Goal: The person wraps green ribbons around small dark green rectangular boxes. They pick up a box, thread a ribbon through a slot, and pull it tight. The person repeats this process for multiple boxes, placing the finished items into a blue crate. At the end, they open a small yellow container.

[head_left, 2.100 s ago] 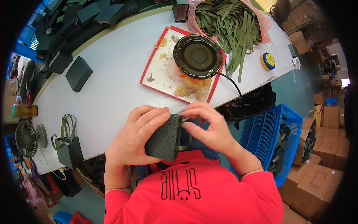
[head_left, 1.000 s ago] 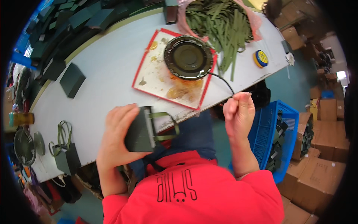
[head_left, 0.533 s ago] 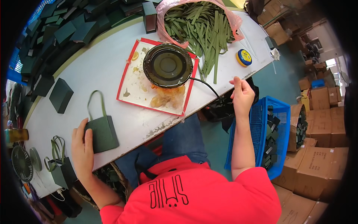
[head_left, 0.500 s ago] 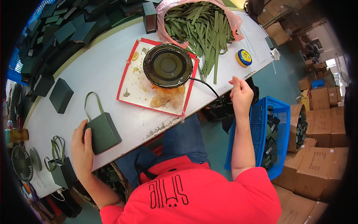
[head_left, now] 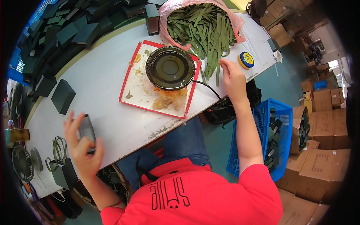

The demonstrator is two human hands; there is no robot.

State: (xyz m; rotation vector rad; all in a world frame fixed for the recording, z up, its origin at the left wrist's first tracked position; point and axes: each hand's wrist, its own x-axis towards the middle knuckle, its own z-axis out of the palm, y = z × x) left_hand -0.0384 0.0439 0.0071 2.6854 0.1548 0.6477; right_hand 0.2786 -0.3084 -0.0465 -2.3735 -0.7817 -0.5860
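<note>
My left hand [head_left: 83,150], smeared by motion, is at a dark green box [head_left: 87,129] on the left of the white table. Its fingers and thumb are bent round the box, which is turned with a narrow side showing; the strap on it is out of sight. At the loose ends of the green flat straps [head_left: 212,56] is my right hand [head_left: 234,78]. Its fingers are bunched, tips beside the strands, and whether one is between them is hidden. The straps spill from a pink plastic bag [head_left: 239,24].
A black hot plate [head_left: 170,67] with a cable stands on a red-rimmed tray [head_left: 129,99]. Nearby are a yellow-and-blue round tin [head_left: 246,60], a single green box [head_left: 63,96], a strapped box [head_left: 63,172], piled boxes [head_left: 67,32], a fan [head_left: 22,164] and a blue basket [head_left: 282,150].
My left hand has turned the dark green box, so its broad face and strap loop no longer show. My right hand has moved left and up to the straps.
</note>
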